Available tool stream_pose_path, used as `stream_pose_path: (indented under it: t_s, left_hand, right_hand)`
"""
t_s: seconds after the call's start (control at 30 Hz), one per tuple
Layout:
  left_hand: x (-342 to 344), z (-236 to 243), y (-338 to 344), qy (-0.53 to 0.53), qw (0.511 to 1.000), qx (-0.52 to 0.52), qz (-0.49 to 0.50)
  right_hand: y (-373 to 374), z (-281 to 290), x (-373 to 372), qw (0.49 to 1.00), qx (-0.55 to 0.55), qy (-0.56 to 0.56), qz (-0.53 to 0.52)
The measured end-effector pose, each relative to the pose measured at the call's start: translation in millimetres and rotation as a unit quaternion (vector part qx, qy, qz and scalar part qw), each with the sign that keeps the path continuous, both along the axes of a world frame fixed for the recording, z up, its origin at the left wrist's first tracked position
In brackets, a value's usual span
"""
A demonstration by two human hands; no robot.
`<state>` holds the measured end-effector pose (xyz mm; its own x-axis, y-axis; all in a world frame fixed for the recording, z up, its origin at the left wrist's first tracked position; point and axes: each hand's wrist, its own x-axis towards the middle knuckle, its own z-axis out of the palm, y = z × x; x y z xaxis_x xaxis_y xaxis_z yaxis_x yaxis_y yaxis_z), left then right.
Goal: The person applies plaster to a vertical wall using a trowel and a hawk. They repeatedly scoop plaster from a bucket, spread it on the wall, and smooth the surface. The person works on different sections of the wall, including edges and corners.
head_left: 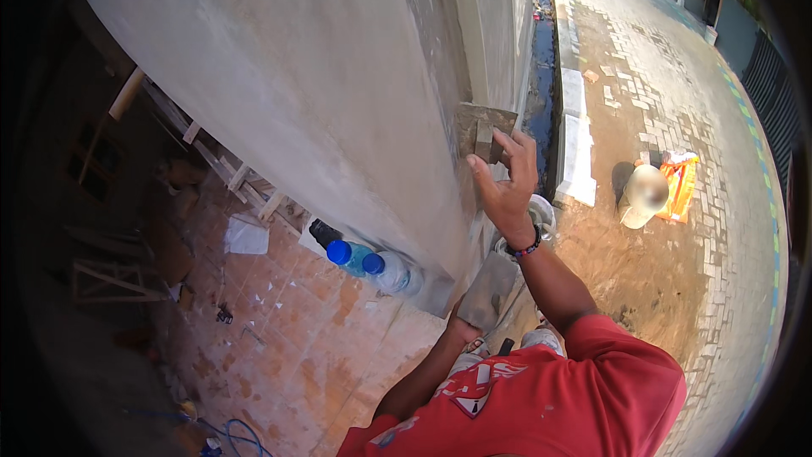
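**Floating the plaster at the wall's corner**

The right hand (507, 190) grips the handle of a wooden float (484, 129), fingers curled round it, pressing the board flat on the grey plastered wall (321, 93) at its outer corner. Below the float, the left hand (463, 326) closes on a flat mortar board (491, 289) held near the wall's foot. Two blue-capped bottles (372, 264) stand left of that board, against the wall. Smoothing looks under way; next likely needs even pressure along the edge.
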<state>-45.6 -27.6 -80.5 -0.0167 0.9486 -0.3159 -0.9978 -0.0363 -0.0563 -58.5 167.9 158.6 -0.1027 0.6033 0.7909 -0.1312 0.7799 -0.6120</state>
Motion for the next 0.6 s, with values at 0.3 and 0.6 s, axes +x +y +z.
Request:
stream_pose_path:
  t_s: [0.3,0.6]
  left_hand:
    - [-1,5,2,0.012,1.0,0.014,-0.007]
    - [6,0,-4,0.032,0.998,-0.051,0.015]
  right_hand:
    - [26,-24,-17,0.996,0.036,-0.026,-0.075]
    - [24,-140,22,0.991,-0.063,-0.115,0.0]
